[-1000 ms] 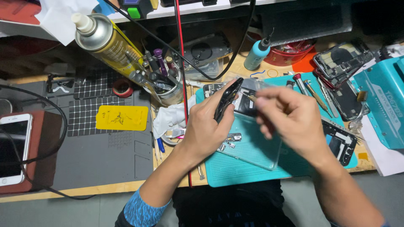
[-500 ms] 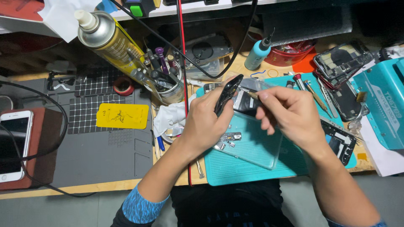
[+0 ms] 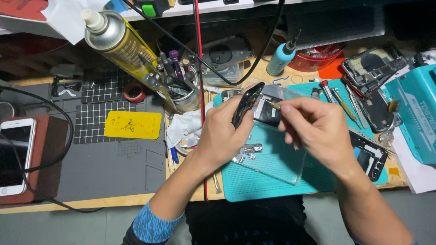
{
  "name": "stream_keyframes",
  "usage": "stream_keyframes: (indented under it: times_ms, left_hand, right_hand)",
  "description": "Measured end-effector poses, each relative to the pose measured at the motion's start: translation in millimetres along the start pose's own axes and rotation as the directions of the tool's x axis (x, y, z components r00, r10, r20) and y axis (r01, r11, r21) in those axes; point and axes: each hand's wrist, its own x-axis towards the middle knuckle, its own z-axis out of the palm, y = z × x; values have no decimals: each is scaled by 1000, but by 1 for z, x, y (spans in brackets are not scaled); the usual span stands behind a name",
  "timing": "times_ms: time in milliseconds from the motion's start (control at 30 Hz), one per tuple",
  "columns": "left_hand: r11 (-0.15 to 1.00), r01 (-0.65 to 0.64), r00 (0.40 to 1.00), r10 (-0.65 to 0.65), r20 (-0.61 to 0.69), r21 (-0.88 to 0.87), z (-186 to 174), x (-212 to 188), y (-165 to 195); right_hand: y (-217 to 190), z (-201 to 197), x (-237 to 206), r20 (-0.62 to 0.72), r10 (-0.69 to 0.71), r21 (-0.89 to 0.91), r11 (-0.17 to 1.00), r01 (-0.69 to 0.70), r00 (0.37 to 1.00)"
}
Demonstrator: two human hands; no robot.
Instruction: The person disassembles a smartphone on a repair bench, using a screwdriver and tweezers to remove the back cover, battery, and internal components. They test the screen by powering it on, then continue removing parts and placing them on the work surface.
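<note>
Fingers of the left hand (image 3: pixel 222 136) clamp a glossy black phone body (image 3: pixel 246 103), tilted on edge above the teal perforated work mat (image 3: pixel 268 181). The right hand (image 3: pixel 315 127) pinches a thin brass-tipped tool (image 3: pixel 271 104), its tip touching the phone (exact contact spot unclear). Small loose metal parts (image 3: pixel 251 149) lie on a clear plastic sheet (image 3: pixel 281 163) below, near a yellow rectangular card (image 3: pixel 132 124) on the grey mat (image 3: pixel 113 168)

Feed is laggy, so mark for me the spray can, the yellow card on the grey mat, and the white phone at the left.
spray can (image 3: pixel 119 41), head view, on its yellow body.
yellow card (image 3: pixel 132 124), head view, its middle.
white phone (image 3: pixel 13 156), head view, on its dark screen.
</note>
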Motion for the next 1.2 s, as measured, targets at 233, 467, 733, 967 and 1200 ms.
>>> stream_keyframes:
  times_ms: [233, 467, 733, 967, 1200]
  left_hand:
    - [996, -89, 996, 89, -23, -13, -1, -2, -2]
    - [999, 39, 999, -39, -10, -23, 0, -2, -4]
    - [995, 92, 996, -92, -4, -26, 0, -1, -4]
    - [992, 113, 994, -113, 7, -55, 1, 1, -3]
    - [989, 116, 993, -114, 30, -96, 1, 2, -7]
  right_hand:
    - [2, 0, 3, 65, 14, 190, 981, -26, 998]
    - [6, -2, 2, 44, 46, -73, 996, -43, 998]
    - [10, -3, 5, 54, 47, 27, 998, -49, 997]
    - [7, -4, 3, 38, -1, 2, 1000, 1, 999]
    - [-5, -8, -4, 3, -141, -139, 980, 140, 990]
